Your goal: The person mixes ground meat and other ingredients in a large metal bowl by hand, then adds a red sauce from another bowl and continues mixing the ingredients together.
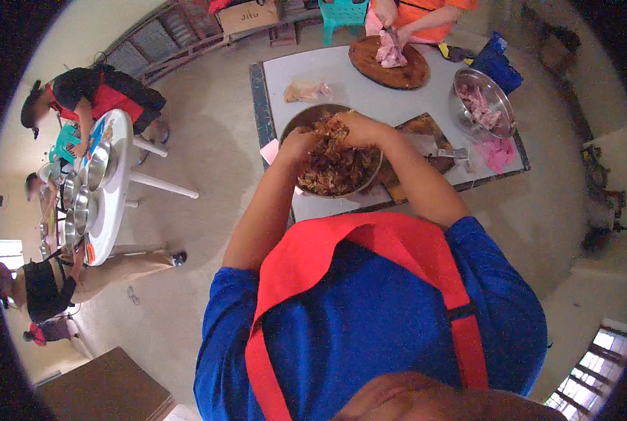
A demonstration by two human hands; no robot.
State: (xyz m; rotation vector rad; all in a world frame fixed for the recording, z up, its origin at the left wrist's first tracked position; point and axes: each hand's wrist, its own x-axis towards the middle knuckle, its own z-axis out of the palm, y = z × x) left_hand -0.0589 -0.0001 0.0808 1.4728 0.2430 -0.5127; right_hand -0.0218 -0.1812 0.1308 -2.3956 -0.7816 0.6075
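Note:
Both my hands are in a metal bowl (375, 178) of dark, sauce-coated meat pieces (334, 168). My left hand (299, 143) touches the meat at the bowl's left side; its fingertips are hidden in the mix. At the upper right of the bowl my right hand (353, 129) is on the meat, fingers bent and partly covered. Whether either hand grips a piece cannot be told. Right of the bowl lies a dark wooden board (424, 126) with a cleaver (450, 153) on it. A plastic bag of pale food (307, 90) lies just beyond the bowl.
Across the table (340, 63) a person in orange handles raw meat (391, 50) on a round wooden board (418, 71). A steel bowl of raw meat (484, 105) and a pink plastic bag (497, 154) are at the right. People stand around a white table (119, 173) with steel bowls at the left.

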